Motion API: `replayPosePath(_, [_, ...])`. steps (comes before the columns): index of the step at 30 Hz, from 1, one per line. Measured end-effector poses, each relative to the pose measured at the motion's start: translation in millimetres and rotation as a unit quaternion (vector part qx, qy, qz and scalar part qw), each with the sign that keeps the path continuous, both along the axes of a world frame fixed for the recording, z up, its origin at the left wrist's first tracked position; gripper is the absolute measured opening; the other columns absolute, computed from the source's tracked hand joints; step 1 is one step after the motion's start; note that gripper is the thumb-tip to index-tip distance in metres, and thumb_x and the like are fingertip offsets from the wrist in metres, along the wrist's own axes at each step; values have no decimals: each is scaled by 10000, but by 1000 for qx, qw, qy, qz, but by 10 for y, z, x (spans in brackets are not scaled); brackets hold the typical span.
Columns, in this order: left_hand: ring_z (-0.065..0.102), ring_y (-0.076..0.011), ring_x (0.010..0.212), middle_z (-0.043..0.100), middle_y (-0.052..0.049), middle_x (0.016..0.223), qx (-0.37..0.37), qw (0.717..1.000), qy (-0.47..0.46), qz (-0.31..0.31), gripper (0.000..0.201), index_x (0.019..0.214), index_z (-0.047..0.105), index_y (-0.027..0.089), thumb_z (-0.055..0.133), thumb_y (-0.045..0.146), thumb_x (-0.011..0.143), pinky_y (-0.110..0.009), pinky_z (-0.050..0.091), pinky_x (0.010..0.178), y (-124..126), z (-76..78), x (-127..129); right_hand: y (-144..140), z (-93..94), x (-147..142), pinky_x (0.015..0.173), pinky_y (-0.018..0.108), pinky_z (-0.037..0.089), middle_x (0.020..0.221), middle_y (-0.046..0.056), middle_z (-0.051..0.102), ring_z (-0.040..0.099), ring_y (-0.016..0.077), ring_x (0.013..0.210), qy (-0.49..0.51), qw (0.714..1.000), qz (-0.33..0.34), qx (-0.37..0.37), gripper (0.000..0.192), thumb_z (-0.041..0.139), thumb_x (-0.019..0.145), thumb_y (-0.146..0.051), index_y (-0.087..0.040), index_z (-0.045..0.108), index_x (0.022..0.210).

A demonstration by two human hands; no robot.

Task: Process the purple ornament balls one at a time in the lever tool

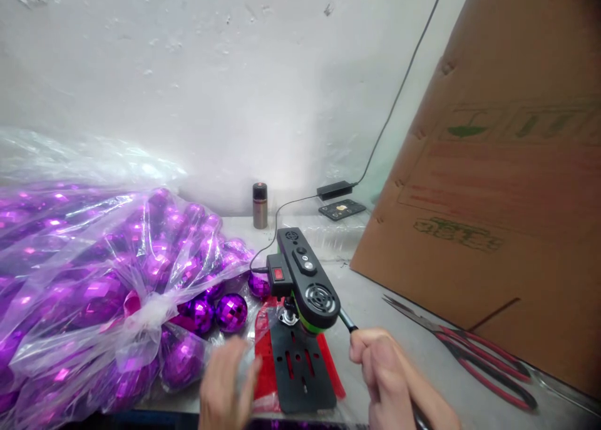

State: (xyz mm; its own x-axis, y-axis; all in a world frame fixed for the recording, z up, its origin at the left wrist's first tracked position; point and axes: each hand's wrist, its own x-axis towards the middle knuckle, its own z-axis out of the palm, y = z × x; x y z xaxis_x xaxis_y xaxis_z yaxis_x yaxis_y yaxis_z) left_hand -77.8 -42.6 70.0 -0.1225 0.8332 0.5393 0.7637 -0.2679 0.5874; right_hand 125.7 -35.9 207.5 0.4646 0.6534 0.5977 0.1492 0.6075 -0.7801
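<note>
In the head view, the only one here, the black device [307, 280] sits in the middle, angled over a slotted black plate [305, 385] that lies on red sheeting [265, 358]; a box with a red switch [278, 273] juts from its left side. To the right of the device and nearer the wearer, the right hand [389, 367] has its grip curled firmly round a rod [347, 320], whose far end disappears behind the device (whether it is joined there, I cannot tell). On the near left, beside the plate, the left hand [228, 383] is blurred: thumb and fingers look parted with something pale between them, but I cannot tell whether they pinch it.

Left of the device, a knotted clear bag [153, 317] bulges with purple faceted balls, and one ball [231, 312] lies just outside its knot. Right of the device, shears [439, 331] rest on the table [370, 305] below a cardboard sheet or box [469, 186].

The step in hand looks like handling the device by its rod, perhaps steadying or adjusting it. A next move seems to call for a steady right grip, with the left fingers kept clear of the device's underside.
</note>
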Motion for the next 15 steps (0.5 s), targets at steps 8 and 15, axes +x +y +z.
replayPosePath(8, [796,-438,1123,835,-269,1091,-260,913,303,84,537,1376,715,17,802,364,976,-526,647,955,988,789,-111,-12,194,-125,576,312,313,652,-23,465,412,105,575,32,999,-19,-38,530,579,1138,-386,-208,519,642])
replayPosePath(15, [693,-386,1414,688,-221,1556,-202,973,-102,34,792,1619,500,149,677,606,997,-553,570,1177,677,488,-175,61,264,55,512,257,340,608,-24,509,523,100,560,-92,996,16,5,481,530,1146,-274,-211,544,669])
